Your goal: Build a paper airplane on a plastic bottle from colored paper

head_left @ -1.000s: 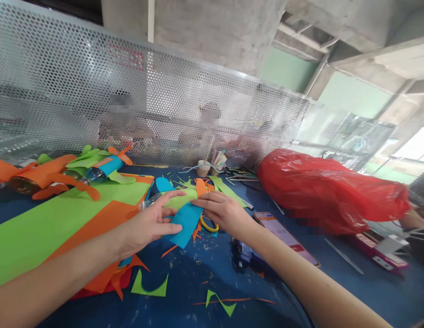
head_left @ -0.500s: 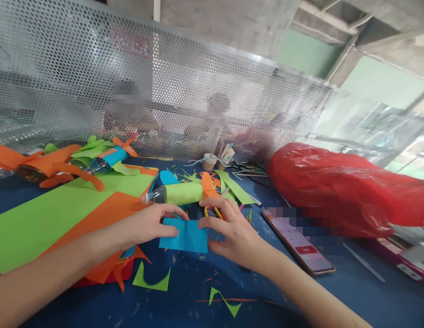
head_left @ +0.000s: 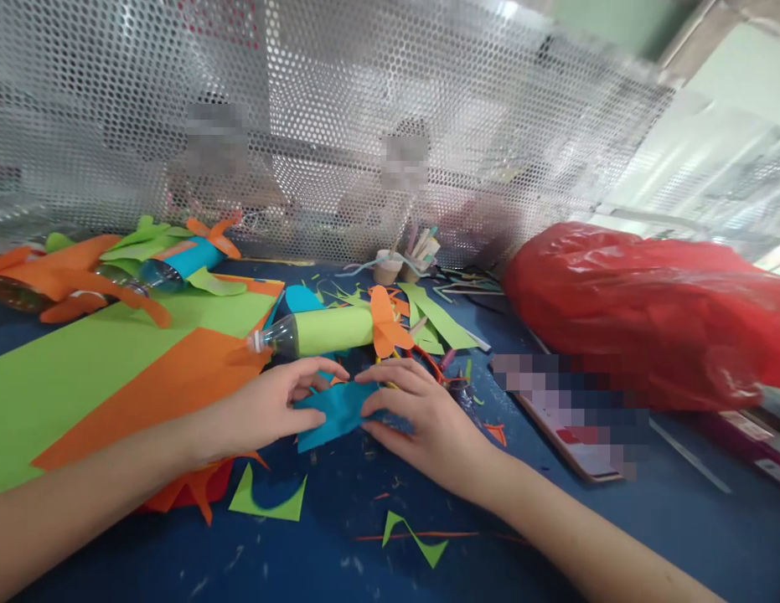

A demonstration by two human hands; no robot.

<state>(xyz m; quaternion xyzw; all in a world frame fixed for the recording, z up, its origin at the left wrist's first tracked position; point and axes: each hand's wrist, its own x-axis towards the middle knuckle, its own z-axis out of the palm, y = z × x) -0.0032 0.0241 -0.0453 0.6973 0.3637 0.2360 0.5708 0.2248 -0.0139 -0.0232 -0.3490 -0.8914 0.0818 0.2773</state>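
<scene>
A small piece of blue paper [head_left: 335, 412], slightly creased, is held between my two hands above the dark blue table. My left hand [head_left: 282, 404] pinches its left edge, thumb on the near face. On the other side my right hand [head_left: 410, 406] grips the right edge with fingers bent and thumb below. Just beyond lies a clear plastic bottle [head_left: 320, 332] wrapped in light green paper, with an orange paper propeller shape [head_left: 384, 322] at its right end. Green offcuts [head_left: 273, 498] lie on the near side of my hands.
Large green [head_left: 43, 381] and orange sheets [head_left: 163, 389] cover the left. Several paper-wrapped bottles [head_left: 192, 258] lie behind them. A phone [head_left: 571, 435] and a red plastic bag [head_left: 641, 310] are on the right. A cup [head_left: 387, 268] stands before the perforated metal screen [head_left: 327, 126].
The blue paper has turned from lying level to slanting up on the right, and its middle fold looks flatter. My right fingers have shifted along its edge. The camera view has tipped down.
</scene>
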